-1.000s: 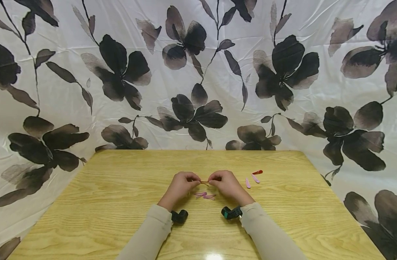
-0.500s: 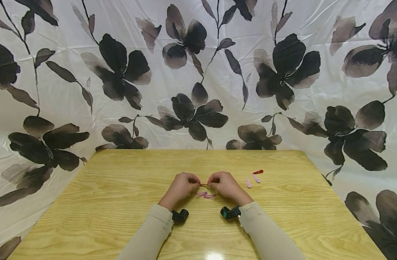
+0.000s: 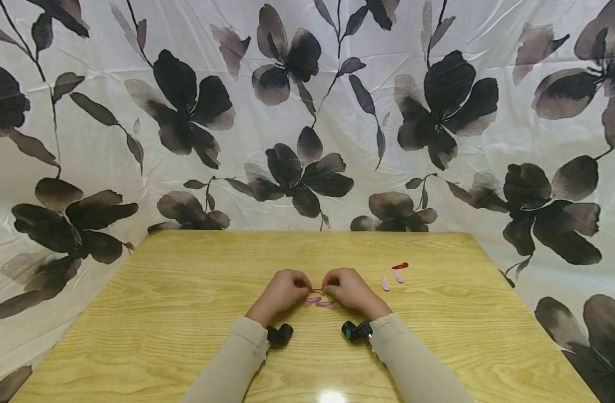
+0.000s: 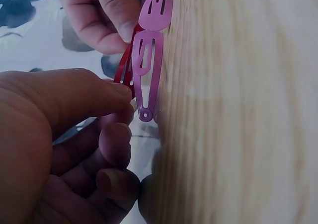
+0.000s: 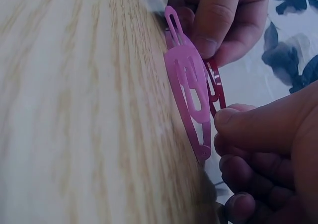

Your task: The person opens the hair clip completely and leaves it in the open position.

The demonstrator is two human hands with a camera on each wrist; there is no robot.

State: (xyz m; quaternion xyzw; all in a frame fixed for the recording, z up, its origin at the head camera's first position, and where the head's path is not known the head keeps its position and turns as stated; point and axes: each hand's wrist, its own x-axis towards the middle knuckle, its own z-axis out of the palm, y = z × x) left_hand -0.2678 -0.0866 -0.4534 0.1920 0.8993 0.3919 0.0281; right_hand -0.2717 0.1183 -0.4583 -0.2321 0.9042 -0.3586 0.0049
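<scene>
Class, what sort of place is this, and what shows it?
Probably a tabletop filming setup indoors: a wood-grain table, floral cloth hung behind it, and black wrist-worn devices.

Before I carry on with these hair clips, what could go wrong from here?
The red clip is pinched near its ends by the left hand and right hand, so it could slip or snap out. Two pink clips lie close to it on the table, so the hands might nudge them.
</scene>
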